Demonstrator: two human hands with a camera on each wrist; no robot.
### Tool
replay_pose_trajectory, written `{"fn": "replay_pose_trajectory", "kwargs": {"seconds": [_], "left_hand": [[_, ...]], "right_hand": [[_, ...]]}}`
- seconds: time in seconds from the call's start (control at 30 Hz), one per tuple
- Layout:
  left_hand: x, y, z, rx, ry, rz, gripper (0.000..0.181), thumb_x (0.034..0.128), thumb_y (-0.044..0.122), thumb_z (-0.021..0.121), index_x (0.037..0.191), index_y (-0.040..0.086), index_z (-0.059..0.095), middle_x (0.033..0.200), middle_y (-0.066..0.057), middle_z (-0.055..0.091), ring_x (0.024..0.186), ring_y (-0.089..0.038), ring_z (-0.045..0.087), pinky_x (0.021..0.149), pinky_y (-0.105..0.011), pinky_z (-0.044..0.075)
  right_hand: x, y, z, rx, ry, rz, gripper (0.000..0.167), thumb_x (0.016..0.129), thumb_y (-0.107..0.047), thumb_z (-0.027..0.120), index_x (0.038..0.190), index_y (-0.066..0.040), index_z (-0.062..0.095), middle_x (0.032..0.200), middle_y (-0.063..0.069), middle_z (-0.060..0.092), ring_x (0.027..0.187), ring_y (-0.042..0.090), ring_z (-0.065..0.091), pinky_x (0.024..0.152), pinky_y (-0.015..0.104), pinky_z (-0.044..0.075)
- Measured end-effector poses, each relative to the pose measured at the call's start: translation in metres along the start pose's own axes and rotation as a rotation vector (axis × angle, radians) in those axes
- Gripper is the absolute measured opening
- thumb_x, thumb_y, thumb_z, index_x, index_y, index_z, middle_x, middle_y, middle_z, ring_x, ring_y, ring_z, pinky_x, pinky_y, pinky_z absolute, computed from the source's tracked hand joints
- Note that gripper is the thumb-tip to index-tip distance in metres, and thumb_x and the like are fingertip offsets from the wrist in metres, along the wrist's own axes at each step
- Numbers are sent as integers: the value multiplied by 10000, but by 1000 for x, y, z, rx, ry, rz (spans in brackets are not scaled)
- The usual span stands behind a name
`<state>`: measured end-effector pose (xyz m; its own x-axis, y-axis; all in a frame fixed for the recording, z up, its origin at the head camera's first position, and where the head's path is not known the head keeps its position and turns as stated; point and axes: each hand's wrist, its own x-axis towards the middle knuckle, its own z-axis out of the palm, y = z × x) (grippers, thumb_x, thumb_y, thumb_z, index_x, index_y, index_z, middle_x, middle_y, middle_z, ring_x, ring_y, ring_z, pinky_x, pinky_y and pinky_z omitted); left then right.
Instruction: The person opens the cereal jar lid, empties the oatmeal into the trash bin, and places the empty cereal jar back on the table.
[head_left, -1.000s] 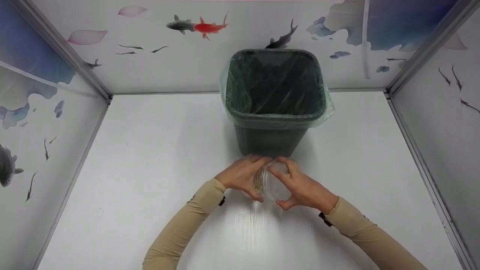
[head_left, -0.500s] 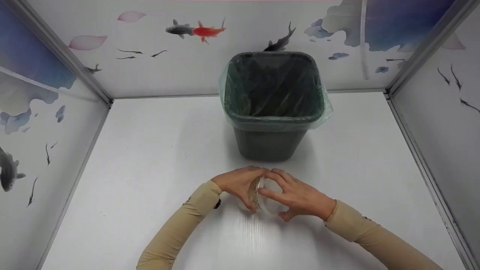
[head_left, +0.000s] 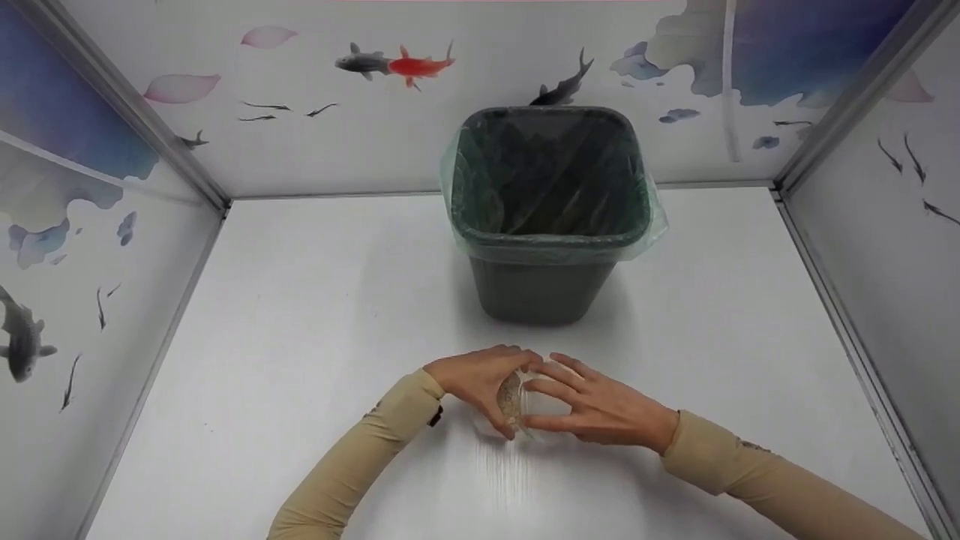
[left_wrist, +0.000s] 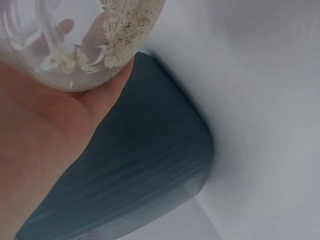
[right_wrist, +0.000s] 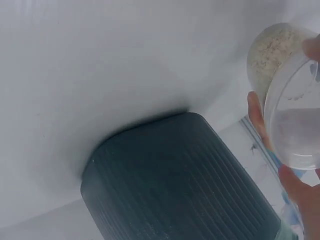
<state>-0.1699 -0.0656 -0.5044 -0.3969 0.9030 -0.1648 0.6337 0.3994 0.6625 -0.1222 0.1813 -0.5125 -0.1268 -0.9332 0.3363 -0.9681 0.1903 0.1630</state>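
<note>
A clear round plastic container [head_left: 510, 397] is held between both hands above the white table. It holds pale beige flakes [right_wrist: 275, 55], heaped toward the left-hand side. My left hand [head_left: 476, 382] grips that side, thumb on the near edge and fingers on the far edge. At the other side, my right hand [head_left: 615, 412] has its fingers spread around the clear rimmed end [right_wrist: 300, 135]. The right wrist view shows fingertips against that end. Whether it is a separate lid I cannot tell. Part of the container is hidden by the hands.
A dark grey bin [head_left: 544, 289] with a translucent green liner [head_left: 652, 225] stands upright just beyond the hands. Behind it rises a white back wall [head_left: 420, 150] printed with fish. Side walls close in the white table [head_left: 300, 337] left and right.
Both hands and the container have come back from the bin toward the person. My right fingers have spread and straightened on the clear end, while the left hand keeps its grip.
</note>
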Motion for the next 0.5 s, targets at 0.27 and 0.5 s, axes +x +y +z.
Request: {"fn": "replay_pose_trajectory", "kwargs": {"seconds": [0.27,0.5], "left_hand": [[-4,-6,5,-20,21,-29,999,639,424,889,1441,121,376,1213,-27,533,1071,-169,505,937,-265,410],[-5,-9,7,21,77,-54,1007,631,414,896,1420,46,391,1184,-27,534,1045,-180,514,918,-256,414]], "right_hand": [[-5,3,-5,220,-31,234,1224,507,-303,967,1520,-205,287,1544,175,198,1410,357,205,1010,612,315],[-11,12,-7,628,-63,577,1233,625,-360,916,1558,-157,135,1560,154,68,1415,318,159,975,510,416]]}}
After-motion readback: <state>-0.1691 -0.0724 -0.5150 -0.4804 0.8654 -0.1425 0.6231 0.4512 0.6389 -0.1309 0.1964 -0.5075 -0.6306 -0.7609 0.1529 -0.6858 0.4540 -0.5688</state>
